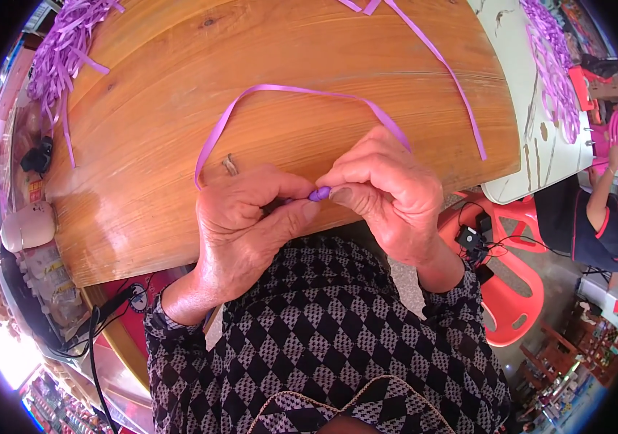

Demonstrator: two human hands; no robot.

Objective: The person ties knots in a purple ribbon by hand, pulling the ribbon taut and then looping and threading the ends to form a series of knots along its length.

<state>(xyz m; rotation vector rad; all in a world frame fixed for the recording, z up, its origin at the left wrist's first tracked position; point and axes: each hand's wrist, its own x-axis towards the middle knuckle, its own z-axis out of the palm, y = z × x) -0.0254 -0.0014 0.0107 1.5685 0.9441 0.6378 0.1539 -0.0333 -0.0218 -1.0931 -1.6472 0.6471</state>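
Observation:
Both of my hands meet over the near edge of the wooden table point(157, 224). Between their fingertips sits a small purple plastic end piece point(319, 194). My left hand point(247, 217) pinches it from one side with thumb and forefinger. From the other side my right hand point(388, 192) closes thumb and forefinger against it. A flat purple ribbon point(291, 88) arches over the tabletop, one end running behind my left hand and the other to my right hand. Whether it joins the small piece is hidden by my fingers.
A heap of purple ribbons point(70, 50) lies at the far left, another bundle point(551, 65) on the white marbled table point(540, 145). One loose ribbon point(446, 69) stretches across the wood. An orange-red chair point(519, 289) bears cables and a black device. Another person point(606, 217) is at the right.

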